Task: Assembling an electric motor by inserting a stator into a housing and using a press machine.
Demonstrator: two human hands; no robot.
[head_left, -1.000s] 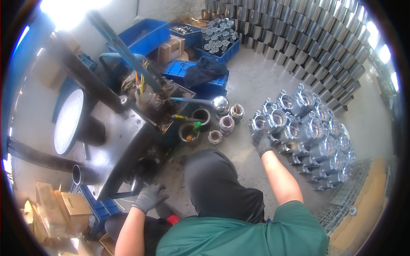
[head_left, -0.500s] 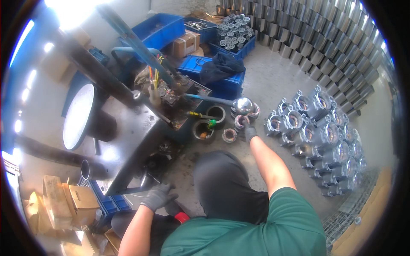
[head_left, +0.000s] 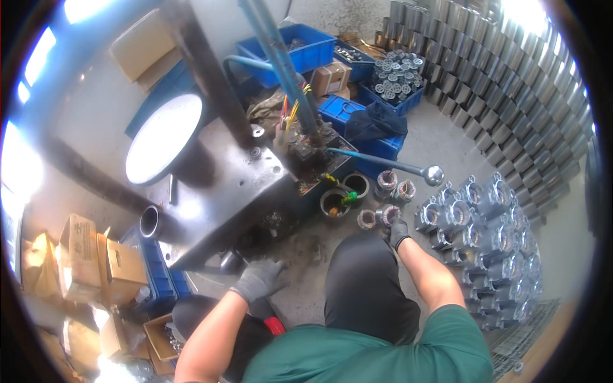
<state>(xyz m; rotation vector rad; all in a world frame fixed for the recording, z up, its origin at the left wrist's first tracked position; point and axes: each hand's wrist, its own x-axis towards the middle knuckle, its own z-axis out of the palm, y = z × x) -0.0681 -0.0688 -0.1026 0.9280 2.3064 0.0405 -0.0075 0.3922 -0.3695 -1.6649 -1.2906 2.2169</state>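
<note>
My right hand (head_left: 398, 232), in a grey glove, reaches forward and grips a ring-shaped wound motor stator (head_left: 388, 215) by its near side. The fingers are partly hidden behind it. A second stator (head_left: 366, 219) stands just left of it, and more stators (head_left: 405, 189) stand beyond. My left hand (head_left: 260, 281), gloved too, hovers above my left leg near the press's front edge. Its fingers are loosely apart with nothing seen in them.
A heavy press table (head_left: 223, 204) with a round plate fills the left. Its ball-ended lever (head_left: 433, 175) juts over the stators. Two round pots (head_left: 333, 203) stand beside it. Stacked motor housings (head_left: 491, 249) are at right, metal cylinders (head_left: 485, 96) behind, blue crates (head_left: 287, 54) at back.
My view has swung left, so the scene sits further right. My right hand and its stator have come away from the far stators, nearer to me. My left hand has risen slightly, fingers more spread.
</note>
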